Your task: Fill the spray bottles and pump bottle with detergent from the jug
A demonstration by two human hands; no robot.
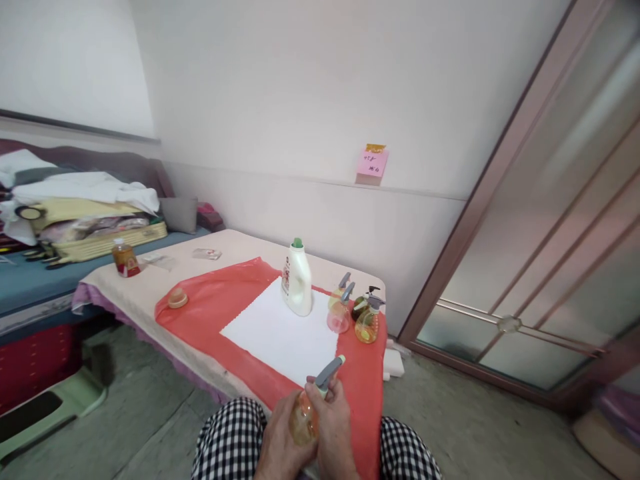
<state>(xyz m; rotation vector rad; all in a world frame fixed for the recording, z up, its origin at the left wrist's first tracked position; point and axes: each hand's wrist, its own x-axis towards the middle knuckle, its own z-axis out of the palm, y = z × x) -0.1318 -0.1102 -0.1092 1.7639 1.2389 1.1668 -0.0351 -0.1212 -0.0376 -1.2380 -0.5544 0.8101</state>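
— So, where do you stand with the small spray bottle (pixel 306 415)?

— You have it in both hands, low over your lap. Your left hand (pixel 280 445) is wrapped around its amber belly, grip pressed closed on it, and your right hand (pixel 336 427) is clamped near the neck, just under the grey trigger head (pixel 329 375). The head looks seated on the bottle, though I can't tell whether it is screwed tight.

— And what's left?

— By my reading, this is one bottle of several. Ahead of your grip and a little to its right, three more small spray bottles (pixel 356 312) stand in a cluster on the red sheet (pixel 210 313), all with heads on. The white jug (pixel 297 280) stands straight ahead, green cap on. Whether any still need filling, the picture doesn't show.

— Room to move?

— The white cloth (pixel 280 333) just beyond your grip is bare. Mind the worktop (pixel 235 243) edge: it lies right under your hands, and the red sheet drapes over it between your knees. The cluster stands near the far right corner, so a wide sweep could tip one off.
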